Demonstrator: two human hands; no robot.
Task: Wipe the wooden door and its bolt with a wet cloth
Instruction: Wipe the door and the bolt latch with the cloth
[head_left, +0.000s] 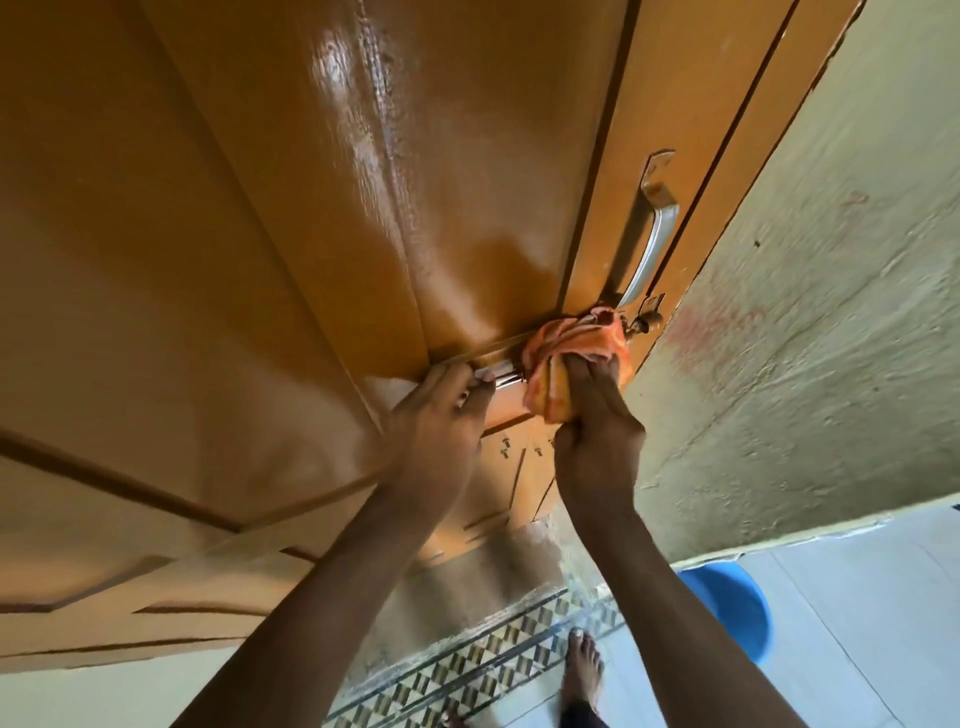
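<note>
Against rough plaster wall (810, 291), wet-glossed wooden door (415, 182)

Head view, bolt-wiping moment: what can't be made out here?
- Bolt: only a short shiny stretch shows; the orange cloth and left hand cover the rest.
- Whether the bolt is slid home: hidden by the cloth.
- Right hand fingertips: buried in the cloth.
- Small fitting beyond the cloth: too small to identify.
- Blue tub: partly behind the right forearm; contents unseen.
- Door: cut off by the top and left edges.
</note>
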